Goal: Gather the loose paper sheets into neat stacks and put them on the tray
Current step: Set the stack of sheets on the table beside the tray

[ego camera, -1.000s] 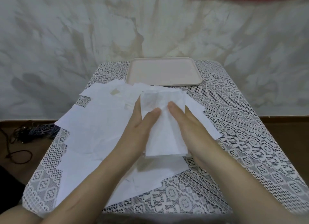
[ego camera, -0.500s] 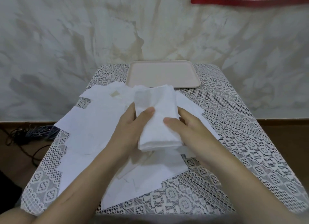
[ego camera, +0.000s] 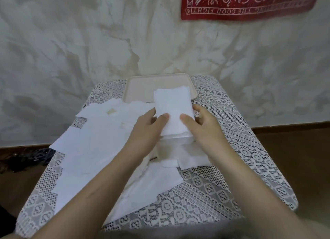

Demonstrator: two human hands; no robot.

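I hold a squared-up stack of white paper sheets [ego camera: 172,106] between both hands, lifted above the table. My left hand [ego camera: 150,129] grips its left edge with the thumb on top. My right hand [ego camera: 201,126] grips the right edge the same way. The stack's far end overlaps my view of the beige tray [ego camera: 142,85], which stands at the table's far edge with nothing on its visible part. Loose white sheets [ego camera: 92,142] lie scattered over the left and middle of the table.
The table wears a white lace cloth [ego camera: 241,149] and stands against a mottled white wall. A red banner [ego camera: 250,3] hangs on the wall at upper right. Dark cables [ego camera: 26,158] lie on the brown floor at the left.
Both hands have carried the stack up and away from me toward the tray. My view has tilted up, showing more of the wall and the banner.
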